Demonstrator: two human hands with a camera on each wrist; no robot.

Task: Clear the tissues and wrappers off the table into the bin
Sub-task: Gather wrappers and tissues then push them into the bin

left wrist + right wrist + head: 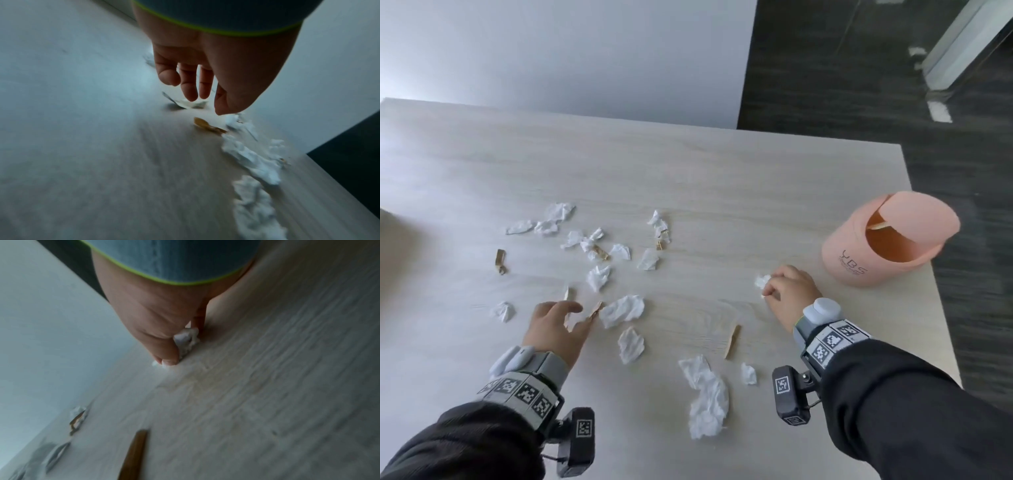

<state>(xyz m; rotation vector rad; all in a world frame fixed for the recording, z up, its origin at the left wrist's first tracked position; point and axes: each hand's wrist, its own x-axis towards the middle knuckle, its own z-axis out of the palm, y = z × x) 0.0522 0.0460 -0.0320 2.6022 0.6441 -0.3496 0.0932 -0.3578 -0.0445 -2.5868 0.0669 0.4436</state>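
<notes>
Several crumpled white tissues [621, 310] and brown wrappers [732, 341] lie scattered over the pale wooden table [722, 178]. A pink bin [887, 240] with a tilted swing lid stands at the table's right edge. My left hand [580, 317] hovers low with its fingers spread and holds nothing. Its fingertips are at a small brown wrapper [595, 311] beside a large tissue. In the left wrist view the left hand [197, 97] hangs over a wrapper [207, 125] and tissues [251, 160]. My right hand [768, 287] pinches a small tissue [762, 281] on the tabletop left of the bin. The right wrist view shows thumb and finger of the right hand [180, 352] round that tissue [186, 340].
The table's right edge [928, 274] drops to a dark floor [962, 171] just behind the bin. A white wall [568, 51] stands behind the table. A long tissue [709, 401] lies near the front edge between my arms. A lone wrapper [500, 260] sits at the left.
</notes>
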